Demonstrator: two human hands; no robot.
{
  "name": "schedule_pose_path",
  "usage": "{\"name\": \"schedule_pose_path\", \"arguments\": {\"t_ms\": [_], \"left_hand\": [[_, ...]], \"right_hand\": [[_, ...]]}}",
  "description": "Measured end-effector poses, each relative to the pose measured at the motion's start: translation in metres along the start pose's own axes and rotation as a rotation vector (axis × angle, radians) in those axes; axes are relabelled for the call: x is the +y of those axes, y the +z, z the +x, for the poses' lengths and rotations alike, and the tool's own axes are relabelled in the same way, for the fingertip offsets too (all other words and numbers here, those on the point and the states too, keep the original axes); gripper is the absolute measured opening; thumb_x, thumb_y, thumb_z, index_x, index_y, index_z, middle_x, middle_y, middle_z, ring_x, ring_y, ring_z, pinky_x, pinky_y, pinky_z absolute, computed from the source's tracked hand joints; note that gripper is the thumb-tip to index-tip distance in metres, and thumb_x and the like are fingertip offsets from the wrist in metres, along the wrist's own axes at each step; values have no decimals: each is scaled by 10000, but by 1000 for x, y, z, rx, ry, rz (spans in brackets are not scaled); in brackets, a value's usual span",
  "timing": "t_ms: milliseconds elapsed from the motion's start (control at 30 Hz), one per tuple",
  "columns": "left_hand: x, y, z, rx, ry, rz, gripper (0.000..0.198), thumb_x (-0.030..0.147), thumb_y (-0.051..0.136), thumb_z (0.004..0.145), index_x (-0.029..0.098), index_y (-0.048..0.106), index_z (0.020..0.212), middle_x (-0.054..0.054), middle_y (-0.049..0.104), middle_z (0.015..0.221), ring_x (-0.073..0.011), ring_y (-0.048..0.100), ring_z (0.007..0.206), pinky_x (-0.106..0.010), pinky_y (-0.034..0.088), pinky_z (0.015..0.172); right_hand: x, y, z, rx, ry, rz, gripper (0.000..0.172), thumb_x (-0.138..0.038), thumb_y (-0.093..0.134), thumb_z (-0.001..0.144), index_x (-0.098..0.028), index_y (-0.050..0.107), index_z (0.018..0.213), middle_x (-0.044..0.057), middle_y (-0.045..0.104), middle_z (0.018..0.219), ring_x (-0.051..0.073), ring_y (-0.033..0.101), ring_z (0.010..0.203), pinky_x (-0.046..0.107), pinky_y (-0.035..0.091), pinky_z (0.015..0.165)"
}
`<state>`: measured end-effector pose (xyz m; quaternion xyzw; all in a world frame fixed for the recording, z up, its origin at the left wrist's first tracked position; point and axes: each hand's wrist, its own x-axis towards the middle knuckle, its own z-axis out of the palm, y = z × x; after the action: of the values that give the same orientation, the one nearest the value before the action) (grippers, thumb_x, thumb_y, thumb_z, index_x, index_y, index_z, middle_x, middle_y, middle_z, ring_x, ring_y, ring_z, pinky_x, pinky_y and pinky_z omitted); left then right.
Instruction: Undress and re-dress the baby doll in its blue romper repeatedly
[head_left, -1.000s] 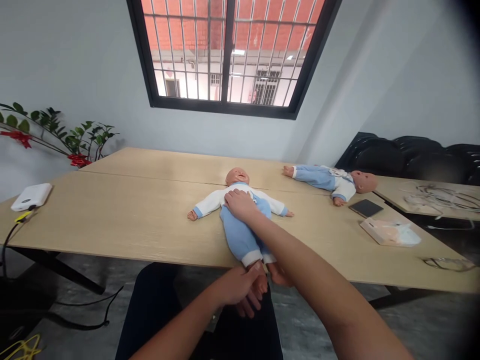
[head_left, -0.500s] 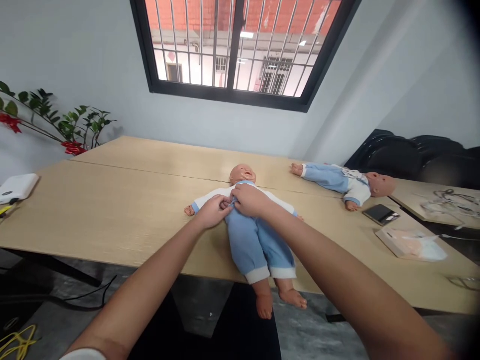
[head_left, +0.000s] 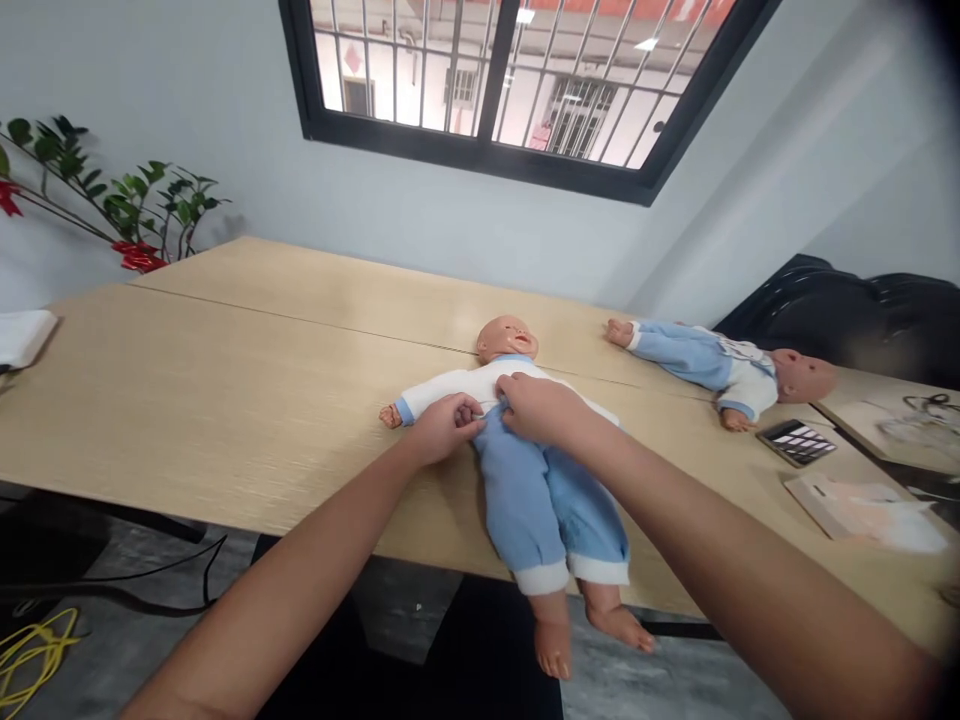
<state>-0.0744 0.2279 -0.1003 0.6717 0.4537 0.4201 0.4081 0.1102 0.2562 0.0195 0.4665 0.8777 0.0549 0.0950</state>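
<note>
A baby doll lies on its back on the table, head away from me, feet past the near edge. It wears a white top with blue cuffs and blue trousers with white hems. My left hand is at the doll's waist with curled fingers pinching the edge of the clothing. Beside it, my right hand is closed on the blue cloth at the front of the waist. The exact bit of cloth in each pinch is partly hidden by the fingers.
Another doll in similar clothes lies at the back right. Near it are a dark phone and a box with tissue-like wrapping. A white device sits at the left edge. The wooden table meets the wall under the window.
My hands have parted slightly at the doll's waist, the left no longer touching the right. The view has tilted down and shifted left, so the scene sits further right.
</note>
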Motion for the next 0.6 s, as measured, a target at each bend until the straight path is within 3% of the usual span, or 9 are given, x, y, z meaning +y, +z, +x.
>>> {"name": "schedule_pose_path", "arguments": {"t_ms": [67, 267, 400, 500, 600], "left_hand": [[1, 3, 0, 6, 15, -26, 190, 347, 695, 901, 174, 645, 960, -34, 649, 939, -156, 620, 822, -288, 524, 743], [-1, 10, 3, 208, 66, 37, 272, 269, 616, 955, 175, 612, 1210, -99, 632, 1195, -183, 638, 996, -338, 559, 916], [-2, 11, 7, 199, 102, 104, 131, 220, 611, 946, 180, 658, 1062, -69, 637, 1072, -178, 628, 915, -323, 559, 864], [-4, 11, 8, 239, 83, 108, 93, 174, 597, 938, 185, 645, 1017, -60, 653, 1047, -174, 633, 901, -321, 550, 864], [-5, 10, 8, 291, 70, 120, 117, 162, 574, 948, 185, 621, 1053, -64, 672, 1061, -181, 640, 931, -336, 537, 902]], "right_hand": [[-5, -2, -3, 9, 46, -61, 291, -206, 550, 942, -152, 634, 1215, 180, 698, 1207, 329, 719, 931, 364, 453, 688], [-14, -6, -9, 72, 24, -17, 261, -231, 489, 1005, -171, 643, 1208, 160, 731, 1140, 301, 714, 924, 369, 463, 771], [-10, -6, -9, 119, -120, 225, 242, -306, 587, 986, -206, 684, 1185, 105, 729, 1219, 256, 676, 1051, 322, 437, 839], [-7, -7, -7, 104, -40, 328, 293, -408, 567, 1016, -200, 695, 1176, 92, 755, 1140, 227, 669, 950, 304, 411, 770], [-8, -10, -4, 50, 33, 274, 232, -364, 600, 981, -212, 722, 1107, 62, 778, 997, 213, 642, 823, 305, 346, 671]]}}
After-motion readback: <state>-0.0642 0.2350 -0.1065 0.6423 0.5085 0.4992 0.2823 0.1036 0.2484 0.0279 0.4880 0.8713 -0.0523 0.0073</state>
